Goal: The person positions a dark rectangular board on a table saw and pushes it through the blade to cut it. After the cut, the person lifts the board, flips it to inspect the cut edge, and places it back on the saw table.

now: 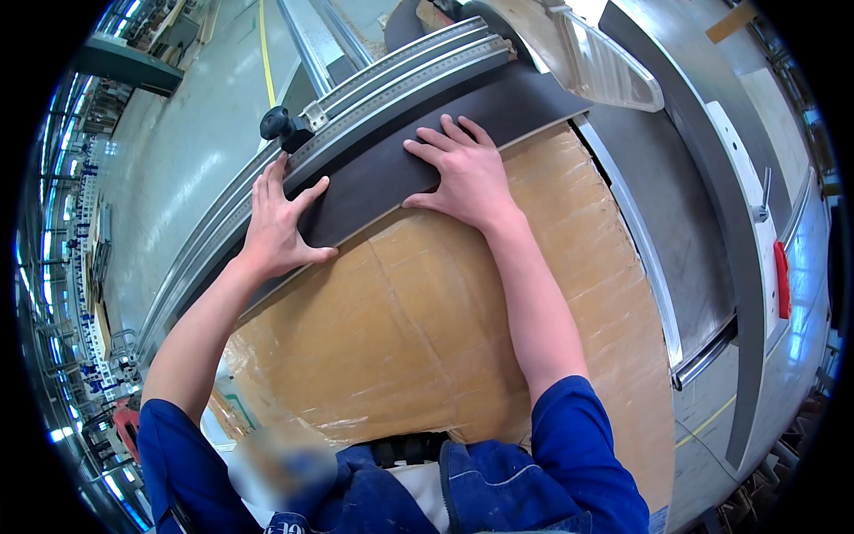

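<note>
Dark-grey board (372, 181), one; two hands (274, 230) (467, 173) on it, splayed wide, apparently gripping nothing; one black knob (276, 123) near left one.

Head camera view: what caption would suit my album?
Left hand and right hand spread over a dark panel, metal rail beyond, brown surface nearer.

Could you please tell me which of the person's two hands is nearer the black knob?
The left hand, just below the black knob in view; the right hand is farther right, over the dark board.
</note>
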A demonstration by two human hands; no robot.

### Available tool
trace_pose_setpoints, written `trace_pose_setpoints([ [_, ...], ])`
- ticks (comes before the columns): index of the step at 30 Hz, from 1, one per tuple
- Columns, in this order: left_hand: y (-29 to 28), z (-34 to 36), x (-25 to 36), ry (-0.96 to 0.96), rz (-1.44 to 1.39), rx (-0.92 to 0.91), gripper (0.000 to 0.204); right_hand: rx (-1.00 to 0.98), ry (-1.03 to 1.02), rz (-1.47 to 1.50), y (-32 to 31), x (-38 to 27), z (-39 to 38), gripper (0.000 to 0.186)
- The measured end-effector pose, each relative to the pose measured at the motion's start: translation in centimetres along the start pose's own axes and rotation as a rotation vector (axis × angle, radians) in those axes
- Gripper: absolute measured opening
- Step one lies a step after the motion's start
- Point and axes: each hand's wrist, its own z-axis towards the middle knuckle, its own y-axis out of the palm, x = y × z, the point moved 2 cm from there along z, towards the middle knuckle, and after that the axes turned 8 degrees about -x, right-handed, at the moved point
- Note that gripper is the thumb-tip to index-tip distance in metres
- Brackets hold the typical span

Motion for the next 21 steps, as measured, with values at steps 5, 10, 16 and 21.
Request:
trace_pose_setpoints([
  [5,0.22,-0.01,-0.28,-0.005,0.0,-0.009,0.11,-0.029,-0.06,0.05,-0.11,0.21,-0.15,0.069],
  [10,-0.1,-0.08,-0.06,-0.018,-0.007,-0.027,0.11,-0.03,-0.092,0.04,-0.1,0.54,-0.42,0.063],
  [16,-0.1,-0.2,0.07,-0.028,-0.017,-0.028,0.11,-0.036,-0.09,0.027,0.11,0.43,-0.59,0.059],
  [21,-0.07,-0.13,0.14,-0.024,-0.006,-0.017,0.11,-0.043,-0.086,0.017,0.11,0.54,-0.54,0.06],
])
